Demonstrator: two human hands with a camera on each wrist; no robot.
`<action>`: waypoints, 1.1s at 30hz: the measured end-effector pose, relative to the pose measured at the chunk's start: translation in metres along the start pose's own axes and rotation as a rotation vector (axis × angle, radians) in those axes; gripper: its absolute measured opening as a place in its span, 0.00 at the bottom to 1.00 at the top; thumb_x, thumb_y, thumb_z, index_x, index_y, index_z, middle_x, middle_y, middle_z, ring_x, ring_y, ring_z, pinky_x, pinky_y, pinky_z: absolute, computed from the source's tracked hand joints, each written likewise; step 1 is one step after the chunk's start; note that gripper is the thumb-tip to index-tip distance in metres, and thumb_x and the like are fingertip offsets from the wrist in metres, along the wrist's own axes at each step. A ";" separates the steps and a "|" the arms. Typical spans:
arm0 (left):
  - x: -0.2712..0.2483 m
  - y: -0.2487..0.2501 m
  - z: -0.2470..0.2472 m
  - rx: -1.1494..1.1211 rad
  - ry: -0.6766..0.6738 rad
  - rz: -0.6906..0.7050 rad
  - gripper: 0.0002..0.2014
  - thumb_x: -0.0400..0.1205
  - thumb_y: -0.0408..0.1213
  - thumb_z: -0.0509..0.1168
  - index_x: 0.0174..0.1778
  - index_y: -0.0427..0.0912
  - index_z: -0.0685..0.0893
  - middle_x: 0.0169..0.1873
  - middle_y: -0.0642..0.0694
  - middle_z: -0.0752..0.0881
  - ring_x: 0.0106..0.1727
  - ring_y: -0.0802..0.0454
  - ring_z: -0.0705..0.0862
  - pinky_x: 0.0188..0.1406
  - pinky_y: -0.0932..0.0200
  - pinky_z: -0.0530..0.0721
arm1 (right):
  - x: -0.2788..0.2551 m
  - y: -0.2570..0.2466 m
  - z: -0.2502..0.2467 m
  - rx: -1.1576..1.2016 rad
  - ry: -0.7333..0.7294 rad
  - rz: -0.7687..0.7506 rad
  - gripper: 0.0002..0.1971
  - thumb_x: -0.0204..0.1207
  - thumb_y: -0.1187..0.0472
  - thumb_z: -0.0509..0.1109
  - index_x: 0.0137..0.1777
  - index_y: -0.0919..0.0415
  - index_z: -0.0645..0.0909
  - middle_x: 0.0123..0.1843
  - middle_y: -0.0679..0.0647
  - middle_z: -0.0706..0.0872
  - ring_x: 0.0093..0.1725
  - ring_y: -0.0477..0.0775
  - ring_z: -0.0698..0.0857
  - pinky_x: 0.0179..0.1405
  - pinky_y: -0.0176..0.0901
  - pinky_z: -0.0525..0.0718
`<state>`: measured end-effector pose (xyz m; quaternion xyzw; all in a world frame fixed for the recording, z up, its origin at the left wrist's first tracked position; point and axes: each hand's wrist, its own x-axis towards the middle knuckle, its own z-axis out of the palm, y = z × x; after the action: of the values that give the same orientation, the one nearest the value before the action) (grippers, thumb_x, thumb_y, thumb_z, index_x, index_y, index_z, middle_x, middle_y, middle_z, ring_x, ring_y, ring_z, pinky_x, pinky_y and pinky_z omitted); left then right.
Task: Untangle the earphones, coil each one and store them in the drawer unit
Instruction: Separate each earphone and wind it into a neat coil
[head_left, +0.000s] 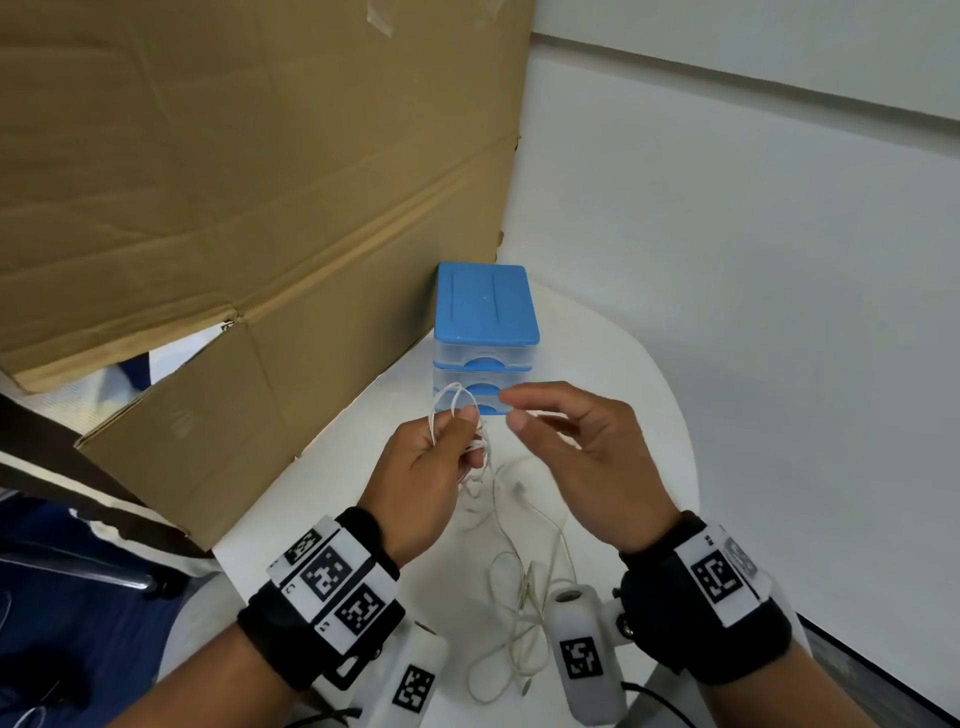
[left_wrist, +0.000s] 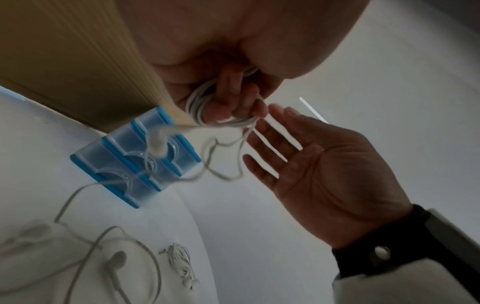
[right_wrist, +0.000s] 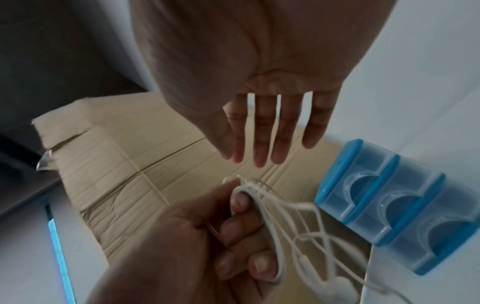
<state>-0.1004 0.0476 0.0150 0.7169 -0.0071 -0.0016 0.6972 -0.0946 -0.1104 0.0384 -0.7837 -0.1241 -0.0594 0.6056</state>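
My left hand (head_left: 457, 441) grips a bunch of white earphone cable loops (head_left: 457, 402) in front of the drawer unit (head_left: 485, 312), which has a blue top and three clear drawers, all shut. In the left wrist view the coil (left_wrist: 200, 102) wraps round my curled fingers, and loose strands hang from it. My right hand (head_left: 524, 415) hovers just right of the loops with its fingers (right_wrist: 262, 133) straight and holds nothing. More earphone cable (head_left: 519, 597) trails tangled on the white table (head_left: 623, 364) below my hands. An earbud (left_wrist: 114, 263) lies there, beside a small bundled earphone (left_wrist: 182, 263).
A large cardboard sheet (head_left: 234, 182) leans along the left, right behind the drawer unit. The round table's edge (head_left: 685, 441) curves close on the right, with grey floor beyond. Wrist-mounted cameras (head_left: 582, 654) hang under both wrists over the cable.
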 end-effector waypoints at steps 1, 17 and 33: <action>-0.001 0.000 0.001 -0.001 -0.011 0.006 0.21 0.88 0.41 0.55 0.27 0.46 0.80 0.24 0.51 0.79 0.26 0.58 0.73 0.28 0.67 0.72 | 0.001 -0.002 0.002 -0.041 -0.059 -0.044 0.09 0.77 0.66 0.73 0.52 0.52 0.90 0.51 0.45 0.92 0.56 0.45 0.89 0.62 0.47 0.84; 0.002 -0.025 -0.008 0.626 -0.158 -0.006 0.22 0.86 0.45 0.54 0.27 0.42 0.78 0.27 0.49 0.83 0.31 0.51 0.78 0.40 0.56 0.77 | 0.021 -0.011 -0.008 0.240 0.010 0.139 0.09 0.78 0.75 0.67 0.39 0.65 0.83 0.30 0.58 0.87 0.30 0.53 0.85 0.37 0.39 0.85; 0.019 0.004 -0.026 0.071 0.078 -0.421 0.20 0.81 0.36 0.61 0.22 0.39 0.71 0.11 0.51 0.68 0.13 0.54 0.63 0.24 0.59 0.63 | -0.001 -0.006 -0.032 -0.109 -0.390 0.123 0.05 0.73 0.60 0.79 0.37 0.58 0.90 0.27 0.70 0.80 0.28 0.52 0.69 0.30 0.41 0.69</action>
<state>-0.0807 0.0728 0.0199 0.7261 0.1698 -0.1191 0.6555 -0.0950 -0.1403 0.0519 -0.8180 -0.1879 0.1240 0.5294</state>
